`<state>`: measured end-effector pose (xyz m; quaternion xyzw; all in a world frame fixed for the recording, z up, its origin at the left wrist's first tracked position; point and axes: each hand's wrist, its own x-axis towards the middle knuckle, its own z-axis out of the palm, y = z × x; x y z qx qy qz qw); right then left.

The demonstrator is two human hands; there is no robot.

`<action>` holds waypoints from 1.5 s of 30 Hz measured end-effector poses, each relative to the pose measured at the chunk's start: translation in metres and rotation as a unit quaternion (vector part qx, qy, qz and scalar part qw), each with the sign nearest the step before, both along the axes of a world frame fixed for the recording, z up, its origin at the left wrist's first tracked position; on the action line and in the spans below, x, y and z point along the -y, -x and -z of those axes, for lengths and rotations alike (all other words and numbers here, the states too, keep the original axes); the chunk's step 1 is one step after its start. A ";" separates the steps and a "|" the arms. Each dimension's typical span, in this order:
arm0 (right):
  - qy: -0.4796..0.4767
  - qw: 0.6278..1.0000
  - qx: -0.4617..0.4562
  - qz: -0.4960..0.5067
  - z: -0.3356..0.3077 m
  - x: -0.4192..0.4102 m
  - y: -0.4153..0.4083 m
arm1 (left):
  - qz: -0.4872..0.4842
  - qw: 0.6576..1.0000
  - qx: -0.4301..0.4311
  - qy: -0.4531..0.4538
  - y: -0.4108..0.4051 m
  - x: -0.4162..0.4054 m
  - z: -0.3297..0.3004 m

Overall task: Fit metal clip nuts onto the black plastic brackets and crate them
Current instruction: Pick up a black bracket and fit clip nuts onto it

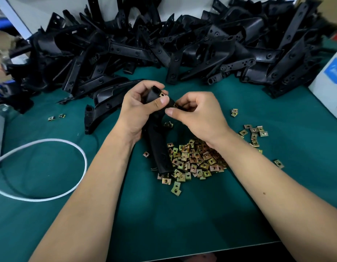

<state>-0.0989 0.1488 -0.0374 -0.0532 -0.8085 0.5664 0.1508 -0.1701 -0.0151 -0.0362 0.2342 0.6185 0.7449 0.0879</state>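
Note:
My left hand (pixel 139 108) grips the upper end of a long black plastic bracket (pixel 160 154) held above the green mat. One brass-coloured clip nut (pixel 162 94) sits on the bracket's top end beside my left thumb. My right hand (pixel 199 114) pinches a second clip nut (pixel 176 105) against the bracket's edge. A heap of loose clip nuts (pixel 198 159) lies on the mat under my right wrist, and the bracket's lower end rests at the heap's left side.
A big pile of black brackets (pixel 164 46) fills the back of the green mat (pixel 164 224). Another bracket (pixel 99 108) lies left of my hands. A white cable loop (pixel 50 167) lies at the left. A white container (pixel 330 86) stands at the right edge. Stray nuts (pixel 56 117) are scattered around.

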 end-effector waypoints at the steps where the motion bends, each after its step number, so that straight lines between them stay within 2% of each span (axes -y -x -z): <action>1: 0.008 1.000 0.004 -0.009 -0.002 -0.001 -0.001 | 0.003 1.000 0.011 -0.005 0.000 0.000 -0.001; 6: 0.019 1.000 -0.011 -0.008 -0.010 -0.004 -0.004 | -0.015 0.999 0.038 -0.013 -0.004 -0.005 -0.002; 11: 0.013 1.000 -0.007 0.021 -0.006 -0.006 -0.007 | 0.005 0.991 0.119 -0.060 -0.006 -0.001 0.002; 17: 0.008 1.000 -0.013 0.000 -0.007 -0.002 -0.009 | 0.077 0.991 0.084 -0.073 0.001 0.010 0.002; 25: -0.007 1.000 -0.024 0.002 -0.009 0.002 -0.007 | 0.073 0.993 0.055 -0.075 0.005 0.012 0.005; 36: -0.078 0.988 -0.122 0.047 -0.011 0.012 -0.014 | 0.118 0.984 0.112 -0.070 0.000 0.012 0.000; 41: -0.099 0.989 -0.105 0.043 -0.028 -0.001 -0.022 | 0.120 0.985 0.109 -0.062 -0.013 -0.001 -0.015; 45: -0.072 0.992 -0.081 0.068 -0.045 -0.034 -0.044 | 0.111 0.992 0.068 -0.009 -0.029 -0.045 -0.040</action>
